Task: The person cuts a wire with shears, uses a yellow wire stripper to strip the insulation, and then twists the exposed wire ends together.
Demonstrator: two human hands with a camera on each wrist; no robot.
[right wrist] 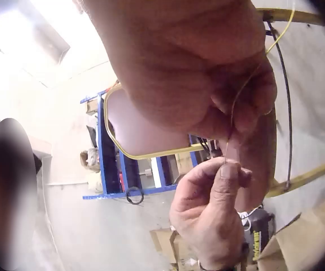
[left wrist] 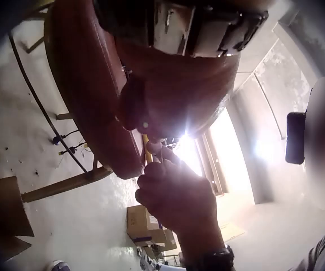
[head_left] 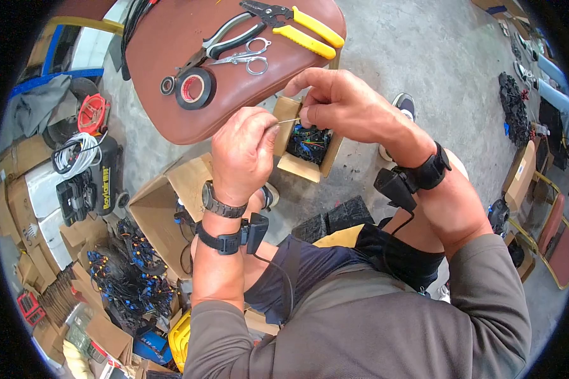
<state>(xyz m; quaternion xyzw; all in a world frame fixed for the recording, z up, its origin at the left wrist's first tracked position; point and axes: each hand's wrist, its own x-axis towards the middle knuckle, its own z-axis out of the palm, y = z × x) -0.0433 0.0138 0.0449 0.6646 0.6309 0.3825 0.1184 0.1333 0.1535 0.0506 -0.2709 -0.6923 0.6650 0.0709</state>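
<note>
A thin yellow wire (right wrist: 236,100) runs between my two hands over the floor in front of me. My left hand (head_left: 241,151) pinches one part of it between thumb and forefinger; in the right wrist view those fingertips (right wrist: 226,171) show clearly. My right hand (head_left: 351,107) pinches the wire a short way off, and in the right wrist view a length trails up past its fingers. Behind the hands, a small cardboard box (head_left: 299,168) holds a tangle of coloured wires (head_left: 310,144).
Beyond my hands is a brown padded seat (head_left: 164,57), bearing black tape (head_left: 210,95), a small metal ring (head_left: 167,85), folding scissors (head_left: 241,58), pliers (head_left: 237,28) and yellow-handled wire strippers (head_left: 310,31). At left lie an open carton (head_left: 161,202) and a heap of black cables (head_left: 129,278).
</note>
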